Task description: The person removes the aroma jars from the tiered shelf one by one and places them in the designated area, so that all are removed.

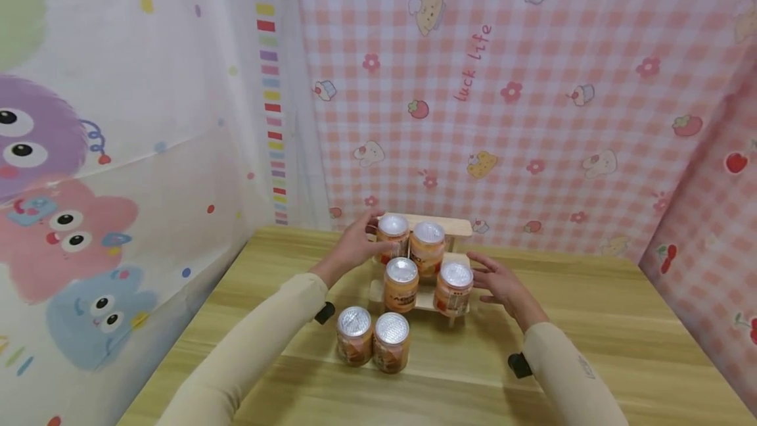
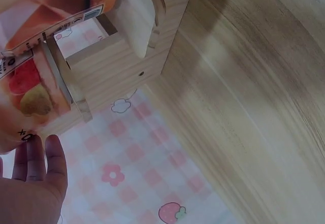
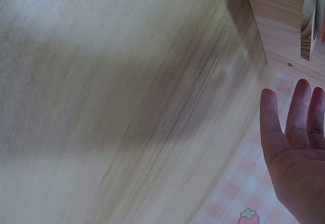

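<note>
My left hand point(image 1: 357, 242) grips an orange can point(image 1: 393, 223) with a silver top, at the left of a small wooden tiered rack point(image 1: 426, 221); thumb in front, fingers round the far side. The left wrist view shows its fingertips point(image 2: 34, 145) on the printed side of that can point(image 2: 30, 94). Right beside it stands a second can point(image 1: 428, 248). Lower on the rack are a left can point(image 1: 401, 284) and a right can point(image 1: 454, 289). My right hand point(image 1: 504, 284) is beside the lower right can, fingers extended and holding nothing.
Two more matching cans point(image 1: 355, 336) stand side by side on the wood-grain table point(image 1: 473, 386), in front of the rack. A pink checked cloth point(image 1: 508, 123) hangs behind the table, and a white cartoon-print sheet point(image 1: 177, 202) hangs at the left.
</note>
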